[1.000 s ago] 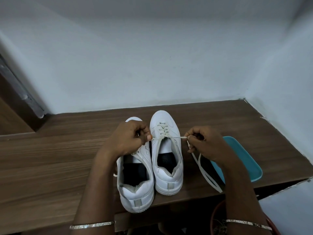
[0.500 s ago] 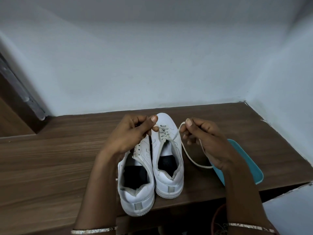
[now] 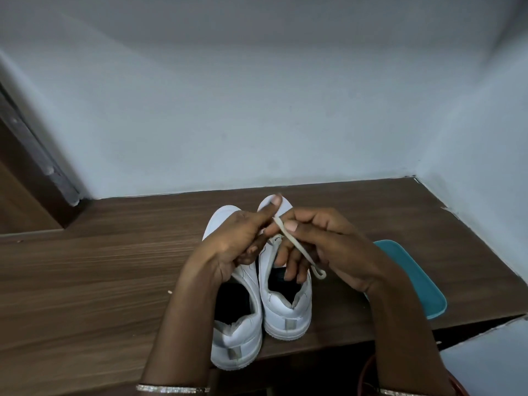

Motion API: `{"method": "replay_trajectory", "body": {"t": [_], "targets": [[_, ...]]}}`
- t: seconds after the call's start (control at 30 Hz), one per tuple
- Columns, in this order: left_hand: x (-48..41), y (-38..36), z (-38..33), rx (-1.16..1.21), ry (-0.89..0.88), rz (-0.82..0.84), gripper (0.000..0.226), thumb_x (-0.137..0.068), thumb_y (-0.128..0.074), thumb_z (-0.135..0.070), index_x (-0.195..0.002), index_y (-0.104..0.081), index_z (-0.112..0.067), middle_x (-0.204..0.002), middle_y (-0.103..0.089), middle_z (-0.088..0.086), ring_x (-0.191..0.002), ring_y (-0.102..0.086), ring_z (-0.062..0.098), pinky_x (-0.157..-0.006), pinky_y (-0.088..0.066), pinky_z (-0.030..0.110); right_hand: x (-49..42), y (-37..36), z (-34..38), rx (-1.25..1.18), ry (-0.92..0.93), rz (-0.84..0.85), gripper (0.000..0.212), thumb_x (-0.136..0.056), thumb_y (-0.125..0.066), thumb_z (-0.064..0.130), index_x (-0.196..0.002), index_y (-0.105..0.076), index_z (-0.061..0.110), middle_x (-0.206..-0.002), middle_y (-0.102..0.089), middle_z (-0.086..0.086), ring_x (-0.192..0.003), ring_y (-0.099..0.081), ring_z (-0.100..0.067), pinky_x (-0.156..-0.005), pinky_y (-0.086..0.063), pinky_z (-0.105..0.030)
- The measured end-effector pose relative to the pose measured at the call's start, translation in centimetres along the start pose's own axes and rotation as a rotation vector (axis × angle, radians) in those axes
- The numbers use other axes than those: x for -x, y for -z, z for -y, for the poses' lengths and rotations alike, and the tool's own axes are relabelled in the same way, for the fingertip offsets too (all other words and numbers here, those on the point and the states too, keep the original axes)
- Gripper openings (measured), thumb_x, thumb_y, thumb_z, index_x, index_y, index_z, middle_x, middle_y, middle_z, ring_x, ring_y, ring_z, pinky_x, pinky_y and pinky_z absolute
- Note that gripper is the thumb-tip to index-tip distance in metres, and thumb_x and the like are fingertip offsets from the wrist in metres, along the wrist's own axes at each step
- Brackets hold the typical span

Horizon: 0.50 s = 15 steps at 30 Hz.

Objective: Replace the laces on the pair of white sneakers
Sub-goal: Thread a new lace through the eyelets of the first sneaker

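Observation:
Two white sneakers stand side by side on the wooden table point(image 3: 85, 275), heels toward me: the left sneaker point(image 3: 237, 338) and the right sneaker point(image 3: 285, 310). Both hands are raised together above the right sneaker's front. My left hand point(image 3: 234, 241) pinches the upper part of a cream lace point(image 3: 297, 247) between thumb and fingers. My right hand point(image 3: 331, 247) pinches the same lace just below, and the lace runs down across its fingers to a small loop at its end. The eyelets of the right sneaker are mostly hidden by my hands.
A teal tray point(image 3: 411, 275) lies on the table to the right of the sneakers, near the front edge. White walls close the table at the back and right. A wooden door frame point(image 3: 34, 167) stands at the left. A red-rimmed object point(image 3: 368, 370) shows below the table edge.
Both hands have risen and come together over the right sneaker. The lace, earlier stretched out to the right with a long slack loop, is now gathered short between the two hands.

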<state>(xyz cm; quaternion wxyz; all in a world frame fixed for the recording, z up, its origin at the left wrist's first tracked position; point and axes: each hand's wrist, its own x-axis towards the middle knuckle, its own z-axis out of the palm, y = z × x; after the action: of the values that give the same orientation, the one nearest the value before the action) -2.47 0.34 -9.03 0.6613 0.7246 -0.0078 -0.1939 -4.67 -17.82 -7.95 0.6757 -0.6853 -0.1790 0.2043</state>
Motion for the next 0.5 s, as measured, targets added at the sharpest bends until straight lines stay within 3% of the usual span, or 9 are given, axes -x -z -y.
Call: {"method": "replay_trajectory", "body": {"t": [0.07, 0.2, 0.37, 0.5], "targets": [[-0.1, 0.1, 0.2, 0.031, -0.014, 0.008, 0.056, -0.088, -0.065, -0.051, -0.044, -0.05, -0.021, -0.045, -0.03, -0.001, -0.038, -0.018, 0.009, -0.049, -0.007, 0.026, 0.3, 0.3, -0.2, 0.034, -0.036, 0.063, 0.029, -0.106, -0.047, 0.016, -0.121, -0.067, 0.001, -0.093, -0.073, -0.025, -0.074, -0.072, -0.031, -0.064, -0.058, -0.032], [-0.2, 0.0, 0.1, 0.061, -0.013, -0.009, 0.048, -0.094, -0.065, -0.029, -0.046, -0.067, -0.019, -0.042, -0.03, -0.001, -0.037, -0.018, 0.008, -0.047, -0.008, 0.025, 0.5, 0.8, -0.8, 0.015, -0.108, 0.066, 0.026, -0.104, -0.049, 0.01, -0.119, -0.069, 0.0, -0.103, -0.073, -0.026, -0.092, -0.073, -0.036, -0.078, -0.061, -0.036], [-0.6, 0.3, 0.2, 0.222, 0.048, -0.02, 0.032, -0.099, -0.056, -0.025, -0.069, -0.062, -0.014, -0.043, -0.034, -0.003, -0.034, -0.017, 0.006, -0.036, -0.011, 0.015, -0.4, 0.9, -1.9, 0.12, -0.169, -0.178, 0.023, -0.099, -0.052, -0.006, -0.113, -0.068, 0.004, -0.092, -0.076, -0.022, -0.079, -0.075, -0.04, -0.078, -0.063, -0.052], [-0.6, 0.2, 0.1, 0.215, 0.056, 0.03, 0.029, -0.1, -0.054, -0.026, -0.074, -0.059, -0.013, -0.043, -0.035, -0.002, -0.031, -0.018, 0.005, -0.034, -0.014, 0.014, -1.3, -0.5, -2.0, 0.128, -0.152, -0.148, 0.023, -0.093, -0.068, 0.0, -0.114, -0.072, 0.01, -0.084, -0.076, -0.02, -0.066, -0.073, -0.036, -0.061, -0.063, -0.039]]}}
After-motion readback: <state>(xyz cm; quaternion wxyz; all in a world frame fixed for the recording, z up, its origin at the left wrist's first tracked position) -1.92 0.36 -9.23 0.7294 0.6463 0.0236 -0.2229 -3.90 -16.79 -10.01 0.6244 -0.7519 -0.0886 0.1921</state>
